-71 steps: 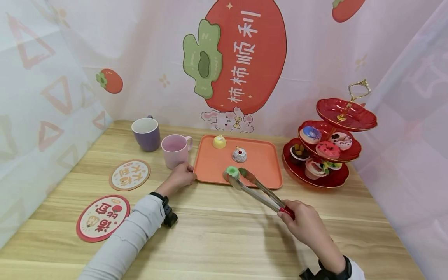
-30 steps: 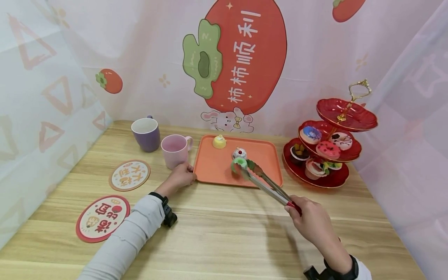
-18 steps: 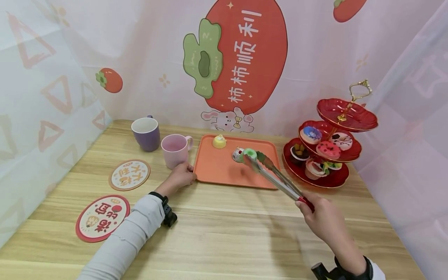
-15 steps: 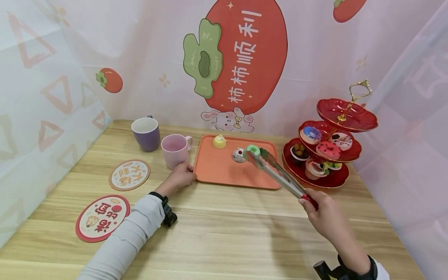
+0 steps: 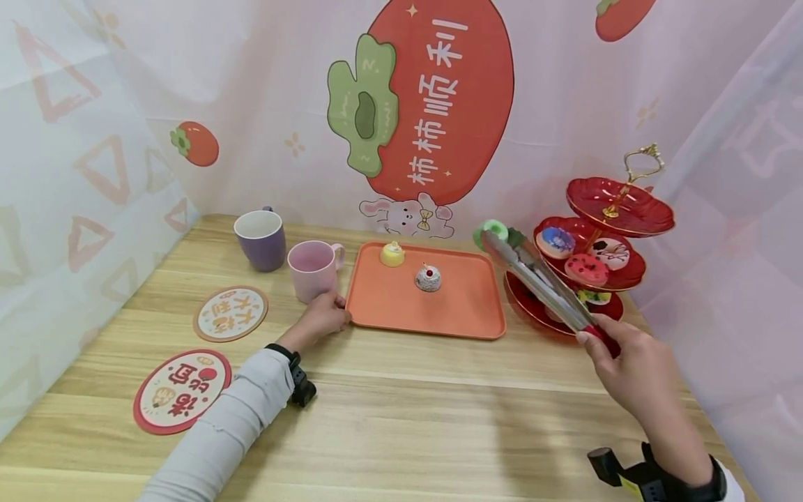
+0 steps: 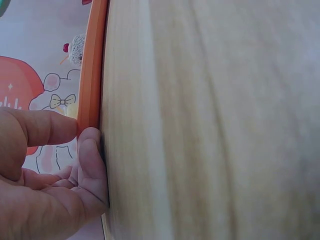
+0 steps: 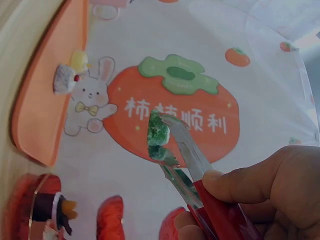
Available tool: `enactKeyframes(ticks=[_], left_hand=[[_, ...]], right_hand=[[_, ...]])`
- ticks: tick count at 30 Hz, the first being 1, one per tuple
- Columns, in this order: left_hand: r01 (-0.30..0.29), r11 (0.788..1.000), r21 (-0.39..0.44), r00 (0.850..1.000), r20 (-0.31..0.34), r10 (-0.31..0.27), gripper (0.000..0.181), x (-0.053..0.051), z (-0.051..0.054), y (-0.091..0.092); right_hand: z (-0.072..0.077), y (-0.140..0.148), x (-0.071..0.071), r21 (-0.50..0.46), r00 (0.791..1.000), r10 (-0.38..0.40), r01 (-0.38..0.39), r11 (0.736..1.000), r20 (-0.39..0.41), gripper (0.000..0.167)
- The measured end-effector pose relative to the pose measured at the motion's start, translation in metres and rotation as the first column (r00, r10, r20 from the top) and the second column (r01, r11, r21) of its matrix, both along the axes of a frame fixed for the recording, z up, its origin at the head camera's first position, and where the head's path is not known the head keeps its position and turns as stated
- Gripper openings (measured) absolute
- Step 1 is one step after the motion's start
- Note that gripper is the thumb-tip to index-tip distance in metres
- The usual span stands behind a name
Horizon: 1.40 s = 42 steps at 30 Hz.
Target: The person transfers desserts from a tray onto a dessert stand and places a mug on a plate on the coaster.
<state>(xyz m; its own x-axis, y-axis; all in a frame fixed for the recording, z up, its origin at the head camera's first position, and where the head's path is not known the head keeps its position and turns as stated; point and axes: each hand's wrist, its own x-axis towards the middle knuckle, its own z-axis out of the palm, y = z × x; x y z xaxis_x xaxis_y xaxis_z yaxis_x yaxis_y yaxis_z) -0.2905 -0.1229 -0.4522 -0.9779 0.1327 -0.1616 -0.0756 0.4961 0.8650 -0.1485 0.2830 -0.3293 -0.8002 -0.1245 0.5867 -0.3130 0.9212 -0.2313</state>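
Note:
My right hand (image 5: 640,369) grips red-handled metal tongs (image 5: 539,279). Between the tong tips is a small green toy cake (image 5: 491,231) with a ring-shaped top, held in the air beyond the tray's back right corner and left of the tiered stand. The right wrist view shows the green cake (image 7: 159,129) from the side. My left hand (image 5: 318,319) pinches the front left corner of the orange tray (image 5: 401,314), thumb and fingertips on its rim (image 6: 91,75). On the tray sit a yellow cake (image 5: 392,255) and a speckled white cake with a cherry (image 5: 429,279).
A red three-tiered stand (image 5: 617,202) stands at right, its top tier bare, several cakes on the lower tiers, partly hidden by the tongs. A pink mug (image 5: 311,268) touches or nearly touches my left hand; a purple mug (image 5: 260,244) stands behind. Two round coasters (image 5: 231,314) lie at left.
The tongs have lifted the green cake off the tray's front and carried it right and back, past the speckled cake and beyond the tray. My left hand has stayed at the tray corner.

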Motion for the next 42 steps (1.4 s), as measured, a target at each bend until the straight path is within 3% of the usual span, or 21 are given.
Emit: enactKeyframes(ticks=[12,22,33,42], left_hand=[[-0.020,1.000,-0.007,0.999,0.033,0.020,0.017,0.000,0.001,0.002],[-0.027,1.000,-0.008,0.999,0.030,0.027,0.017,0.000,0.001,0.002],[-0.024,1.000,-0.004,0.999,0.024,0.024,0.017,0.001,0.000,0.003],[-0.018,1.000,-0.014,1.000,0.016,0.019,0.017,0.000,0.000,0.003]], right_hand=[[0.021,0.017,0.004,-0.018,0.996,-0.090,0.090,0.996,0.005,0.029],[0.038,0.033,0.004,-0.022,0.986,-0.156,0.155,0.988,-0.053,0.030],[0.046,0.048,-0.003,-0.024,0.968,-0.237,0.236,0.971,-0.080,0.028],[0.051,0.056,-0.005,-0.005,0.944,-0.331,0.331,0.944,0.013,0.032]])
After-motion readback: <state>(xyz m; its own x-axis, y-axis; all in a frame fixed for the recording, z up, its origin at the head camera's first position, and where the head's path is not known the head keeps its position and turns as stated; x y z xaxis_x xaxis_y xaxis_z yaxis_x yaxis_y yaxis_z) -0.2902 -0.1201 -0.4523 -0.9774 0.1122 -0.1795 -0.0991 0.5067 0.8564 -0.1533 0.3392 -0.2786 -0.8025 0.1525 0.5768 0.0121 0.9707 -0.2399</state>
